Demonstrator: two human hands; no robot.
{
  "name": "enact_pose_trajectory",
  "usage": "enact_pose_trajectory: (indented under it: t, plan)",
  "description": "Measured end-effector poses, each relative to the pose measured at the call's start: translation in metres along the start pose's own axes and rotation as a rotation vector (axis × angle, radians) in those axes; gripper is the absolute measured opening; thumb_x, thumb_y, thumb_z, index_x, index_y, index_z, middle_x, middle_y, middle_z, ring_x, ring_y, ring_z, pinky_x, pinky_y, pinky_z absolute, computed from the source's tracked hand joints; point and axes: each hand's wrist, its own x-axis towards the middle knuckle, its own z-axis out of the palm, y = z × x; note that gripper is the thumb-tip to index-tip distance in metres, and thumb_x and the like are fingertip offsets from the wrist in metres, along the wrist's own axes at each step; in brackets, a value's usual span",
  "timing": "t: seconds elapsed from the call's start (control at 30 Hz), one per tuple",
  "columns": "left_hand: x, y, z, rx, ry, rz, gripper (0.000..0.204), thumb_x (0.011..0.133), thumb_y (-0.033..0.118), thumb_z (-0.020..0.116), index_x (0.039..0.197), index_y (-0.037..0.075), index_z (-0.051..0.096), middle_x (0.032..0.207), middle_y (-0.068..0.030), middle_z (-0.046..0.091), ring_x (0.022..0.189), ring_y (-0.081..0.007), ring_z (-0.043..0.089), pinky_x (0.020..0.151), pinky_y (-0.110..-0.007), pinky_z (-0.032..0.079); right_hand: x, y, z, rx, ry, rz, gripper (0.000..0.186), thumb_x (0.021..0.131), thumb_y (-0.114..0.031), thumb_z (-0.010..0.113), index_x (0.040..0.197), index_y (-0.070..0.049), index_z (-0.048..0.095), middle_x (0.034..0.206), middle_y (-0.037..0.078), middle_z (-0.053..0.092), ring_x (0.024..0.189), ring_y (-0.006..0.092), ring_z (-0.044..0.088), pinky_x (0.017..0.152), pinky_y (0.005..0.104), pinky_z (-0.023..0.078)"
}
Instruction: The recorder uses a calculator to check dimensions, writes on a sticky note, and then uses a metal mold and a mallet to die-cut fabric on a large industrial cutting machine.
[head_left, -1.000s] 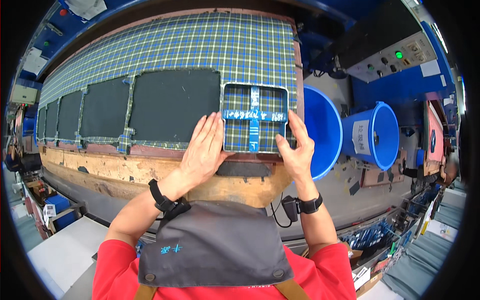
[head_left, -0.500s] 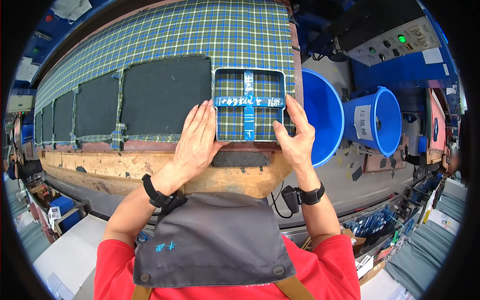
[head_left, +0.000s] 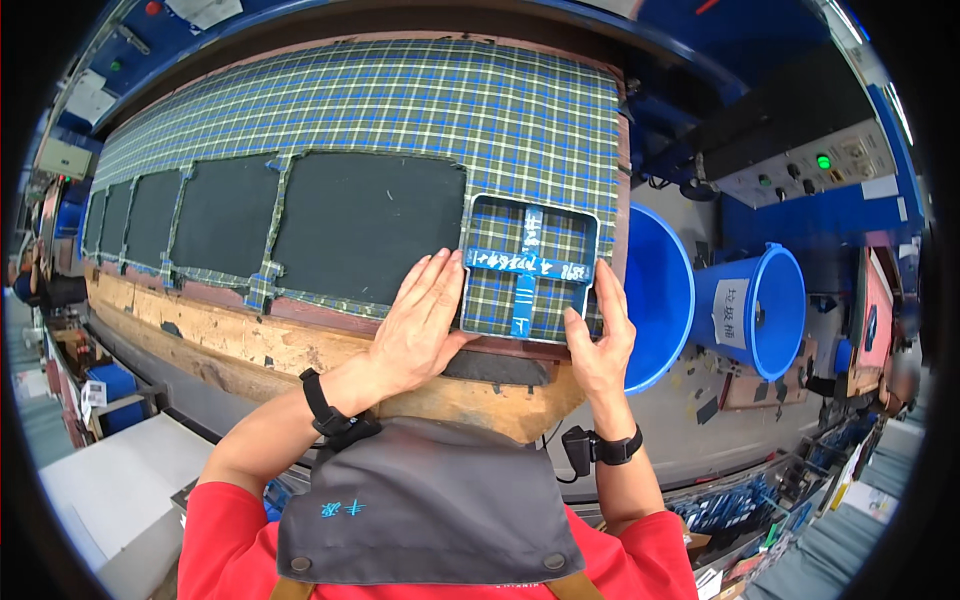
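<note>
A rectangular metal frame die [head_left: 529, 268] with blue taped cross bars lies on blue-and-yellow plaid fabric [head_left: 400, 110] at the near right of a long bench. My left hand [head_left: 420, 320] lies flat with fingers spread against the frame's left edge. My right hand [head_left: 598, 335] presses on its lower right corner, fingers on the rim. Left of the frame, several rectangular holes [head_left: 365, 225] cut in the fabric show a dark mat beneath.
The worn wooden bench edge [head_left: 240, 345] runs along the front. Two blue buckets [head_left: 655, 300] [head_left: 765, 310] stand to the right of the bench. A control box [head_left: 800, 165] with a green light sits at the back right. A grey apron [head_left: 420, 510] covers my chest.
Both hands and the frame stay together at the fabric's right end; the view has shifted, and the frame sits slightly nearer the fabric's right edge.
</note>
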Motion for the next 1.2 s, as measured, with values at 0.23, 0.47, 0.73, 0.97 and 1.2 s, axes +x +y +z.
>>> enact_pose_trajectory:
  t: [0.23, 0.47, 0.73, 0.97, 1.2]
  plan:
    - [0.000, -0.001, -0.002, -0.027, -0.005, -0.041, 0.096, 0.074, 0.007, 0.080, 0.152, -0.014, 0.028, 0.153, -0.0320, 0.040, 0.142, -0.0478, 0.040, 0.119, -0.056, 0.031, 0.001, 0.005, 0.004, -0.036, -0.013, -0.022, 0.066, 0.083, -0.006, 0.069, 0.145, 0.005, 0.050, 0.146, 0.025, 0.053, 0.137, 0.0374, 0.052, 0.113, 0.0415, 0.043]
    - [0.003, -0.004, -0.002, -0.019, 0.005, -0.068, 0.089, 0.079, 0.010, 0.078, 0.152, -0.012, 0.031, 0.151, -0.0329, 0.043, 0.143, -0.0480, 0.041, 0.119, -0.058, 0.030, 0.005, 0.009, 0.004, 0.033, 0.012, -0.044, 0.061, 0.086, -0.008, 0.070, 0.143, 0.007, 0.053, 0.145, 0.027, 0.053, 0.135, 0.0384, 0.053, 0.112, 0.0434, 0.043]
    - [0.001, -0.007, -0.001, -0.011, -0.046, -0.071, 0.082, 0.080, 0.010, 0.076, 0.148, -0.015, 0.037, 0.149, -0.0346, 0.045, 0.140, -0.0515, 0.044, 0.116, -0.061, 0.032, 0.004, 0.015, -0.003, -0.002, -0.032, -0.088, 0.064, 0.083, -0.011, 0.072, 0.140, 0.010, 0.055, 0.145, 0.031, 0.053, 0.137, 0.0405, 0.052, 0.114, 0.0447, 0.039]
    - [-0.003, -0.009, 0.002, -0.020, -0.029, -0.073, 0.083, 0.083, 0.010, 0.078, 0.152, -0.009, 0.036, 0.148, -0.0335, 0.047, 0.138, -0.0507, 0.047, 0.114, -0.062, 0.033, -0.001, 0.017, -0.007, 0.059, -0.058, -0.047, 0.067, 0.082, -0.015, 0.075, 0.140, 0.012, 0.054, 0.144, 0.033, 0.054, 0.139, 0.0417, 0.049, 0.116, 0.0456, 0.036]
    - [-0.008, -0.010, 0.001, -0.012, -0.048, -0.084, 0.088, 0.084, 0.011, 0.078, 0.156, -0.004, 0.030, 0.153, -0.0310, 0.043, 0.142, -0.0501, 0.042, 0.116, -0.064, 0.030, 0.001, 0.015, -0.007, 0.129, -0.055, -0.021, 0.066, 0.082, -0.015, 0.073, 0.139, 0.013, 0.054, 0.142, 0.035, 0.053, 0.140, 0.0431, 0.048, 0.117, 0.0477, 0.034]
